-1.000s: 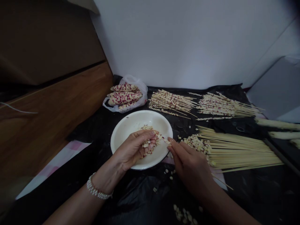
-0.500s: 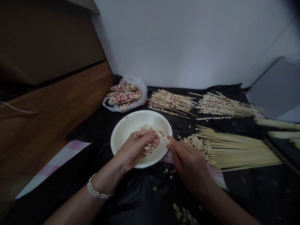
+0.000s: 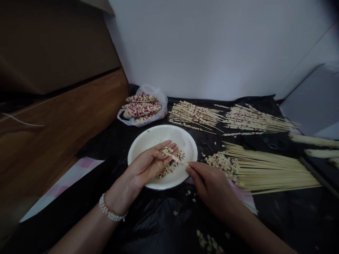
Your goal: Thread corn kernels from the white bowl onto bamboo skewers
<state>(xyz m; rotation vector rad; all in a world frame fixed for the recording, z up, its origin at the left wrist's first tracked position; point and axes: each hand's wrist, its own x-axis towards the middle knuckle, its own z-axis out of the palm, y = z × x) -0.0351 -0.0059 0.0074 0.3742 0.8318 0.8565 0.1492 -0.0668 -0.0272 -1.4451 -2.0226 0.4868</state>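
Note:
Over a white bowl (image 3: pixel 144 141), my left hand (image 3: pixel 148 163) lies palm up and slightly cupped, with loose corn kernels (image 3: pixel 167 151) on its fingers. My right hand (image 3: pixel 212 180) is closed in a pinch at the bowl's right rim. Its thumb and fingertips grip a short row of pale kernels on a skewer (image 3: pixel 180 162), which reaches left toward my left fingers. The skewer's stick is mostly hidden by the right hand. More cream and dark red kernels (image 3: pixel 169 171) lie in the bowl below my left hand.
Behind the bowl, a plastic bag (image 3: pixel 159 97) holds speckled corn cobs (image 3: pixel 141 111). Two piles of filled skewers (image 3: pixel 194 114) lie further right. Bare sticks (image 3: pixel 275 169) rest beside a kernel heap (image 3: pixel 222 162). Stripped cobs (image 3: pixel 317 141) are at far right; stray kernels (image 3: pixel 209 241) dot the black sheet (image 3: pixel 159 218).
My left fingers have opened from a pinch near the skewer's tip, turning the palm up and showing kernels in it. My right hand keeps its pinch, nearly still.

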